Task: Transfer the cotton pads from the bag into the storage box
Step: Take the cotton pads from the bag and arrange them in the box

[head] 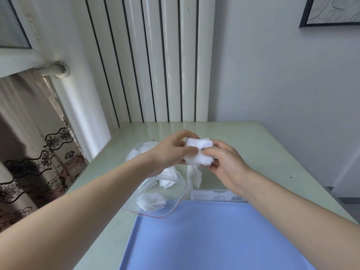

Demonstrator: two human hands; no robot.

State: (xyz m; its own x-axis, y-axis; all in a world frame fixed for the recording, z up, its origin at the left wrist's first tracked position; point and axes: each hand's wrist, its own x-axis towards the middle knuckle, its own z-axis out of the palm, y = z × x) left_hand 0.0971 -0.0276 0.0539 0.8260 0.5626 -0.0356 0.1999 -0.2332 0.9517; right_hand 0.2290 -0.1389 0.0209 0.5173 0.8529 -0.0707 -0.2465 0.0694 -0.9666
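Both my hands hold a thick stack of white square cotton pads [198, 152] above the middle of the pale green table. My left hand [169, 152] grips the stack's left side and my right hand [224, 162] its right side and underside. Below them lies a clear zip bag [167, 203] with a red seal line, its mouth open toward me, with more loose white pads [151, 201] inside. A clear box [194, 180] stands under my hands; some pads show through it, and a barcode label [218, 195] sits on its near side.
A blue mat [214, 240] covers the near part of the table [272, 152]. A white ribbed radiator [155, 65] stands behind the table's far edge. A patterned curtain [29, 143] hangs at the left, and a framed picture [331, 10] is on the right wall.
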